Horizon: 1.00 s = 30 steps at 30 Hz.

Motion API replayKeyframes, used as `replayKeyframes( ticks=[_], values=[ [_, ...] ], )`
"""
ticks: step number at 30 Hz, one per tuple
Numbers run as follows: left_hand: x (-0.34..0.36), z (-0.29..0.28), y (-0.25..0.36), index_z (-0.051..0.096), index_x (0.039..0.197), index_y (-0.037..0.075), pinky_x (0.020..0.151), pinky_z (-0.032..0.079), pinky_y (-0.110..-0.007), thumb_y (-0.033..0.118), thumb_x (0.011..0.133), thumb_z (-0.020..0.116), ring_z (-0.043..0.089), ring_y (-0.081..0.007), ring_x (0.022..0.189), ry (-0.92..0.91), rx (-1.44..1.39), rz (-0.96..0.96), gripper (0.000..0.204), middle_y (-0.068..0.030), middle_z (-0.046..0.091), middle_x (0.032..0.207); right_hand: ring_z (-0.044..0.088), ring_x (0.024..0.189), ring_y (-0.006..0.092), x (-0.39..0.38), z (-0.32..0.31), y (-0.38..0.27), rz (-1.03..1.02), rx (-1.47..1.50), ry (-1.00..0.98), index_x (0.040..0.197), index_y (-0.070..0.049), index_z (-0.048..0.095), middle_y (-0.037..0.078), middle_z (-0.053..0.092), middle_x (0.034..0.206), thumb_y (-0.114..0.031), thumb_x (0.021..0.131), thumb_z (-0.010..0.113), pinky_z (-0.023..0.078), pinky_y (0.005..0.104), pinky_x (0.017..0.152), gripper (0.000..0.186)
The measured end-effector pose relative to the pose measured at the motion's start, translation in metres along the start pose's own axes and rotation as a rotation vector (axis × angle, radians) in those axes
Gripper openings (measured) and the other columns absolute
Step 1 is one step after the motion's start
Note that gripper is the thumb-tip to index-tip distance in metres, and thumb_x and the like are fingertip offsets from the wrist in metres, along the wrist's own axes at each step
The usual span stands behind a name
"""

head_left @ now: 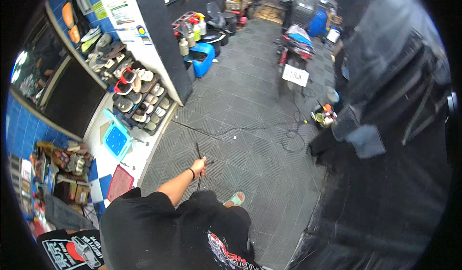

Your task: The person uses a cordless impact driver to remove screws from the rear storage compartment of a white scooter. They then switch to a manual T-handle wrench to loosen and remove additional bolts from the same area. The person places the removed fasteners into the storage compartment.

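My left hand (198,167) reaches forward, a dark band at its wrist. Its fingers are closed round a thin black rod with a short crosspiece (197,150), shaped like a T-handle wrench. The rod stands out past both sides of my fist, over the dark textured floor (250,96). Below the hand is my foot in a pale green sandal (237,199). My right hand does not show.
A motorcycle (297,58) stands ahead, with a cable (260,125) looping across the floor. Left are a shoe rack (149,104), a blue stool (117,137) and a blue container (202,60). A black curtain (394,193) fills the right; a person's printed shirt (72,250) shows lower left.
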<state>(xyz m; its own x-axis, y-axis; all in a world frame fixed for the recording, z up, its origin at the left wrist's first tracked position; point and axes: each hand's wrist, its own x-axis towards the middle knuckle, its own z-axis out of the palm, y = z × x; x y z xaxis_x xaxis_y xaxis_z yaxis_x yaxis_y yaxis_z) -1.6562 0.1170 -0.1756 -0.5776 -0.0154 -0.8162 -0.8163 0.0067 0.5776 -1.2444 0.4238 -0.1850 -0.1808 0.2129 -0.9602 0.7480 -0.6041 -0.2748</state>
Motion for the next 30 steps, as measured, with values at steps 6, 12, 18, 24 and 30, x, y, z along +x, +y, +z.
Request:
replayKeyframes(
  ticks=[6,12,18,24,30],
  values=[
    [-0.024,0.04,0.197,0.053,0.103,0.013,0.05,0.036,-0.026,0.04,0.106,0.051,0.041,-0.0074,0.06,-0.249,-0.297,0.203,0.027,0.0034,0.046,0.074,0.064,0.069,0.0208,0.036,0.01,-0.172,0.111,-0.225,-0.021,0.099,-0.008,0.065,0.007,0.067,0.085,-0.025,0.101,0.045,0.054,0.0362,0.062,0.027],
    [0.105,0.035,0.236,0.049,0.076,0.015,0.044,0.027,-0.028,0.048,0.106,0.045,0.033,-0.0087,0.049,0.387,0.317,0.199,0.045,0.0068,0.036,0.058,0.065,0.077,0.0216,0.13,0.07,-0.449,-0.125,-0.081,0.135,0.108,-0.01,0.065,0.007,0.065,0.09,-0.028,0.093,0.06,0.056,0.0389,0.057,0.025],
    [0.181,0.101,0.498,0.04,0.078,0.017,0.045,0.02,-0.026,0.045,0.081,0.059,0.025,-0.0072,0.05,-0.825,-0.921,0.056,0.034,0.009,0.025,0.062,0.068,0.076,0.0203,0.147,0.235,-0.692,-0.257,-0.286,0.016,0.118,-0.009,0.062,0.008,0.068,0.098,-0.029,0.098,0.054,0.057,0.0379,0.062,0.029],
    [0.224,0.124,0.77,0.054,0.105,0.006,0.076,0.039,-0.033,0.031,0.096,0.059,0.045,-0.013,0.074,-0.832,-0.8,0.783,0.027,0.0008,0.043,0.078,0.052,0.062,0.0041,0.15,0.421,-0.88,-0.418,-0.57,-0.221,0.107,-0.009,0.067,-0.004,0.063,0.08,-0.025,0.1,0.059,0.039,0.0228,0.05,0.018],
    [0.369,0.127,0.886,0.057,0.088,0.012,0.052,0.028,-0.021,0.043,0.107,0.049,0.035,-0.0044,0.058,0.085,-0.611,0.648,0.037,0.0069,0.04,0.069,0.058,0.069,0.006,0.269,0.526,-1.042,-0.536,-0.461,-0.296,0.1,-0.006,0.069,-0.002,0.065,0.08,-0.017,0.099,0.061,0.044,0.0219,0.06,0.014]
  ],
)
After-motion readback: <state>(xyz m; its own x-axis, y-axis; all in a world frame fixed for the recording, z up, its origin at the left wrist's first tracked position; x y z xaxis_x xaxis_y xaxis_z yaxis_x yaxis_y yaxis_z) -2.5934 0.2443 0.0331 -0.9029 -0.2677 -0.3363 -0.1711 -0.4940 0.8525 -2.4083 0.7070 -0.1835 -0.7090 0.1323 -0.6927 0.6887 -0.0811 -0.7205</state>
